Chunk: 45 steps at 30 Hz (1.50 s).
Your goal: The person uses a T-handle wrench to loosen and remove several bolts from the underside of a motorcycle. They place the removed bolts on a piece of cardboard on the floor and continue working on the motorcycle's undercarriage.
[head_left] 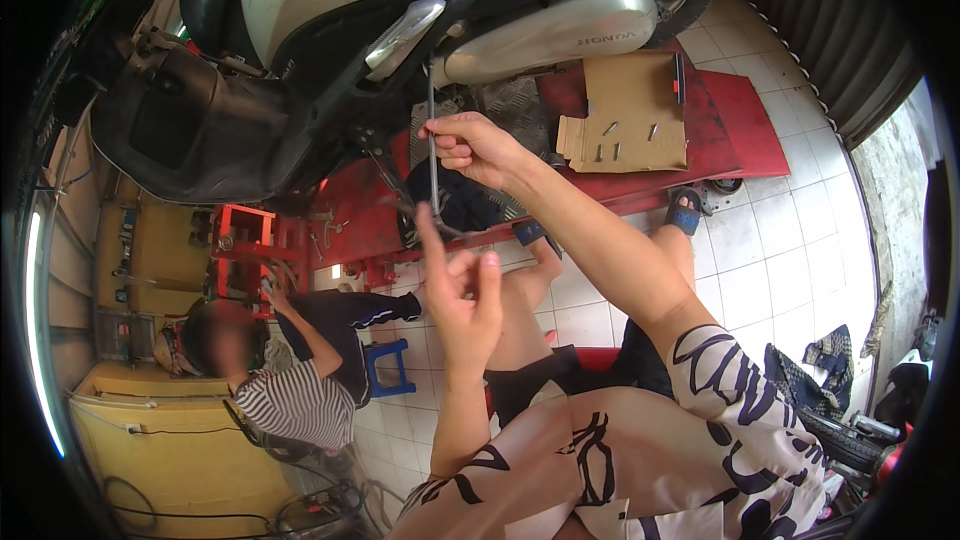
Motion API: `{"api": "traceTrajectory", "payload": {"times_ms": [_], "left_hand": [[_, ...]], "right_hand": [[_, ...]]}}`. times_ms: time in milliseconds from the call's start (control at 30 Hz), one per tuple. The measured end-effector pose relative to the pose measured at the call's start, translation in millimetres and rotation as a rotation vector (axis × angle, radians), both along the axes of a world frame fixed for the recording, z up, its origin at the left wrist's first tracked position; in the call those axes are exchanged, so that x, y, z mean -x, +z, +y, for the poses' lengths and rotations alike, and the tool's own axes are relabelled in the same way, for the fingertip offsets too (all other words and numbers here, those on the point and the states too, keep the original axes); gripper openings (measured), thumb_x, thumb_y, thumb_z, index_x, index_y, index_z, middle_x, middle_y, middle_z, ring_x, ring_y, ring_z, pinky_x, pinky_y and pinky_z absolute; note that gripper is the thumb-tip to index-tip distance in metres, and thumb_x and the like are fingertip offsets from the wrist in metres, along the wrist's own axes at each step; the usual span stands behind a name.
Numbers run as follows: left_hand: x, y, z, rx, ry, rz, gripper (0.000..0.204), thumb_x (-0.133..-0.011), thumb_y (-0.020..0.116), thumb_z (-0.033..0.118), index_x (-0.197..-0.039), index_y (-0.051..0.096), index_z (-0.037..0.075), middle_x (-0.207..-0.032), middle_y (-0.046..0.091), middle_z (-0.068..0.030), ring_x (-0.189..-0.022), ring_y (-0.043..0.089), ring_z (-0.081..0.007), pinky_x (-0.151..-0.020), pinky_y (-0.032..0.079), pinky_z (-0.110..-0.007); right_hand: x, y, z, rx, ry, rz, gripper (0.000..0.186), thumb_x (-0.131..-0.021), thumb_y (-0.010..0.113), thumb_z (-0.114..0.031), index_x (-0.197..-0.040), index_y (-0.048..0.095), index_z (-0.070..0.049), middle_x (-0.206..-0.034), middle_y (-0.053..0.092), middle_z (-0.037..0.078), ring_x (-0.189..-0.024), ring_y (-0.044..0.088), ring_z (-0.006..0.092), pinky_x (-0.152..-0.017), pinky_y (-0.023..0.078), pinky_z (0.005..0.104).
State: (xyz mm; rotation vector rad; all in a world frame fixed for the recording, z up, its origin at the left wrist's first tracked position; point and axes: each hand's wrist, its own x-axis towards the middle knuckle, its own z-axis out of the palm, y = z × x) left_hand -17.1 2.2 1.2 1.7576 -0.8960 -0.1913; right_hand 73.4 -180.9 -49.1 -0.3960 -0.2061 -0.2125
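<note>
My right hand is closed around the shaft of a long T-handle wrench. The wrench's far end meets the lower side of a scooter, beside its silver engine cover. Just below the near end of the wrench is my left hand, fingers apart, with the index finger stretched toward the blurred crossbar. I cannot tell whether that finger touches the bar. A dark cloth lies beside the shaft on the red lift platform.
An opened cardboard box with several bolts rests on the platform at right. Loose tools lie on its left part. Another person in a striped shirt is at lower left, near a blue stool. A motorcycle wheel stands at lower right.
</note>
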Motion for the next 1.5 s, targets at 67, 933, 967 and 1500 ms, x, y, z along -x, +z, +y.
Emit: {"api": "traceTrajectory", "payload": {"times_ms": [67, 933, 967, 1500], "left_hand": [[-9, -2, 1, 0.102, 0.182, 0.004, 0.070, -0.094, 0.052, 0.005, -0.150, 0.011, 0.002, -0.061, 0.046, 0.0034, -0.054, 0.037, -0.0005, -0.049, 0.028, -0.017], [-23, -20, 16, -0.027, 0.117, 0.249, 0.071, -0.095, 0.053, 0.009, -0.150, 0.008, 0.000, -0.062, 0.052, 0.0006, -0.054, 0.041, -0.0014, -0.048, 0.029, -0.016], [-21, -32, 17, -0.117, 0.012, 0.248, 0.071, -0.095, 0.052, 0.009, -0.150, 0.007, 0.000, -0.063, 0.052, 0.0004, -0.053, 0.041, -0.0014, -0.046, 0.028, -0.015], [-51, -44, 24, -0.466, -0.183, 0.810, 0.035, -0.099, 0.050, 0.027, -0.122, 0.055, 0.000, -0.067, 0.056, -0.0009, -0.050, 0.038, -0.0035, -0.046, 0.028, -0.017]], "right_hand": [[0, 1, -2, -0.021, 0.008, -0.009, 0.016, -0.095, 0.053, -0.009, -0.097, 0.055, 0.007, -0.060, 0.038, -0.005, -0.048, 0.030, 0.0021, -0.041, 0.024, 0.0174], [6, 3, -5, -0.120, 0.004, 0.015, 0.028, -0.094, 0.053, -0.014, -0.106, 0.056, 0.011, -0.067, 0.048, -0.002, -0.054, 0.034, 0.0038, -0.047, 0.029, 0.0180], [6, 4, -4, -0.122, 0.001, 0.005, 0.028, -0.094, 0.053, -0.014, -0.105, 0.056, 0.012, -0.067, 0.048, -0.002, -0.053, 0.033, 0.0038, -0.047, 0.028, 0.0181], [62, -75, -20, 0.456, -0.128, 0.069, 0.033, -0.094, 0.058, -0.032, -0.075, 0.055, -0.005, -0.055, 0.031, -0.010, -0.047, 0.022, 0.0021, -0.045, 0.015, 0.0219]]}}
